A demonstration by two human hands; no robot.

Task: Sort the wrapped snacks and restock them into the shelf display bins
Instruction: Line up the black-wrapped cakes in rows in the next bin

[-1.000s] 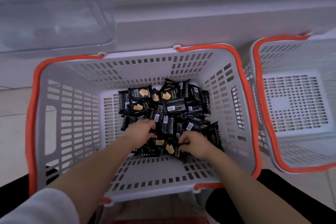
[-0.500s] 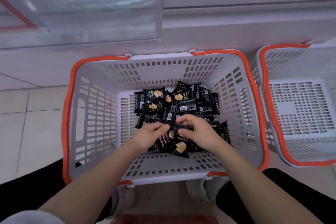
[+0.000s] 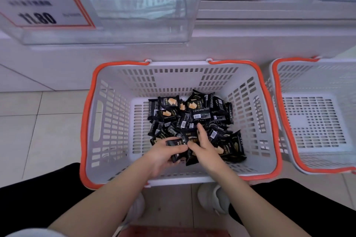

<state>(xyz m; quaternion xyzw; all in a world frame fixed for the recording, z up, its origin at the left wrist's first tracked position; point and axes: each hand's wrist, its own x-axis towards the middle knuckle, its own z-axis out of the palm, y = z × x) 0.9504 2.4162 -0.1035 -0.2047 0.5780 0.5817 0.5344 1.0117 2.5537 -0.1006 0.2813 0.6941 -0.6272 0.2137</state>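
While both hands, left (image 3: 163, 152) and right (image 3: 202, 147), clutch black snack packets (image 3: 189, 137) over the heap in the grey basket (image 3: 107, 121) (orange-rimmed), best gather a firm, aligned stack before lifting to the clear display bin (image 3: 134, 5) above.

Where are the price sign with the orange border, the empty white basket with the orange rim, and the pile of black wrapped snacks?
price sign with the orange border (image 3: 41, 2), head view, white face.
empty white basket with the orange rim (image 3: 316, 119), head view, slotted floor.
pile of black wrapped snacks (image 3: 202, 114), head view, barcode packet.
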